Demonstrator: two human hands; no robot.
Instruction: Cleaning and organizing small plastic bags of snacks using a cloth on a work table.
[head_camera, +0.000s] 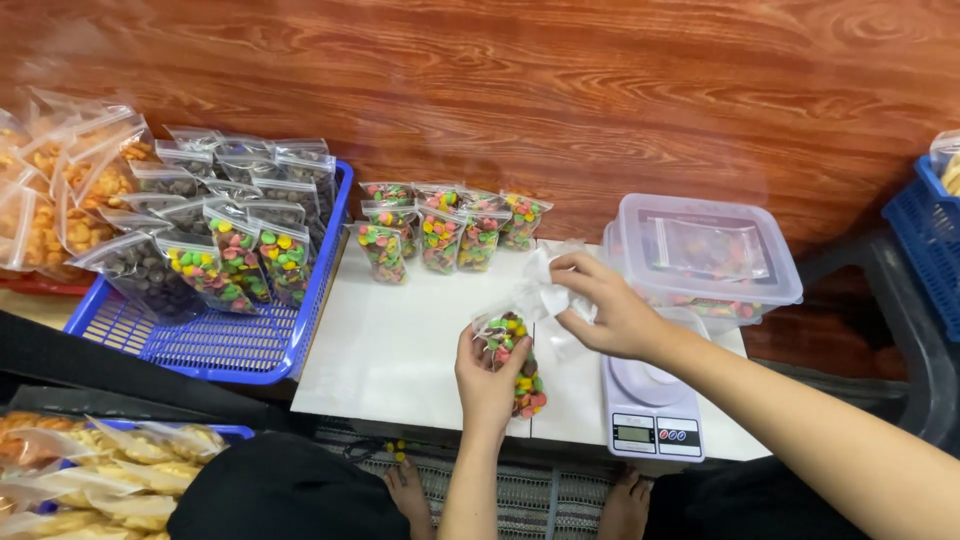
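Note:
My left hand (487, 378) grips a small clear plastic bag of multicoloured round candies (522, 385) from below, over the white tabletop (400, 340). My right hand (606, 305) pinches the bag's loose open top (538, 290), pulling it up and to the right. Several filled candy bags (440, 232) stand in a cluster at the table's far edge. A white digital kitchen scale (652, 410) sits just right of the held bag, under my right wrist.
A blue basket (225, 345) at left holds several bags of candies and dark sweets. Clear lidded plastic containers (705, 255) stand behind the scale. Bags of orange snacks (60, 200) lie far left, yellow snack bags (100, 480) bottom left. Another blue basket (925, 245) is at the right edge.

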